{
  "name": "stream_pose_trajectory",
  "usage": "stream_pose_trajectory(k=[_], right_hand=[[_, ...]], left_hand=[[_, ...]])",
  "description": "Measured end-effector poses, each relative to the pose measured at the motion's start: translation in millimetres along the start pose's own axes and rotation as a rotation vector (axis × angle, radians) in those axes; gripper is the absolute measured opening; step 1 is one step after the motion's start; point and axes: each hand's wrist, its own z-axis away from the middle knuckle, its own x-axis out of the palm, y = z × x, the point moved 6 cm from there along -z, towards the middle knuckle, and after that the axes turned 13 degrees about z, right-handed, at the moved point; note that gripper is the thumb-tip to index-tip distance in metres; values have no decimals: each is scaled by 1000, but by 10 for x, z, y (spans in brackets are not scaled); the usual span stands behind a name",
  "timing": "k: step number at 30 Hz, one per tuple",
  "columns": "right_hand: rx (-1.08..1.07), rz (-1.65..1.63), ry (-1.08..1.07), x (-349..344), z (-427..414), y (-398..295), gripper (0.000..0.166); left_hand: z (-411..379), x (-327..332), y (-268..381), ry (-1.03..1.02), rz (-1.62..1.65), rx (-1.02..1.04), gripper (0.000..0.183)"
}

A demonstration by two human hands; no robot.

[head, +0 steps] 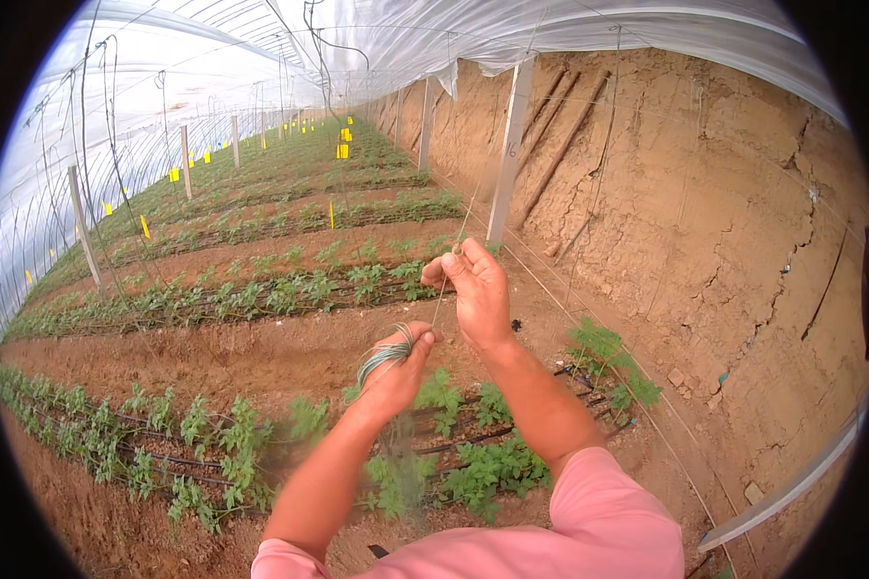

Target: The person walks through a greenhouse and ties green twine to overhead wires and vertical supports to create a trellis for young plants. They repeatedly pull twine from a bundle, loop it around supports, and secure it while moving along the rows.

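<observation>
My left hand point(404, 376) grips a loose hank of pale green twine point(385, 354), whose loops wrap over the back of the hand and hang beside it. From between its thumb and fingers a single strand of twine point(440, 304) runs up to my right hand point(484, 297). The right hand is higher and further forward, pinching the strand between thumb and fingertips, where a small loop or knot point(457, 248) shows. Above that hand the thin strand continues upward, and its upper end is hard to make out.
Rows of young leafy plants point(235, 434) with black drip lines point(174, 457) cross the greenhouse soil. A concrete post point(510, 152) stands ahead beside a cracked earthen wall point(702, 195). Strings point(87, 145) hang at left; yellow sticky cards point(342, 150) hang over the rows. Long wires point(550, 289) run along the wall.
</observation>
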Motion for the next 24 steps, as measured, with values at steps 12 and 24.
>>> stream_pose_trajectory(k=[12, 24], right_hand=[[-26, 132, 88, -610, -2066, -755, 20], [-222, 637, 263, -1572, -3048, -1217, 50]], left_hand=[[-24, 214, 286, -6, -107, 48, 21], [25, 726, -69, -19, -254, 60, 18]])
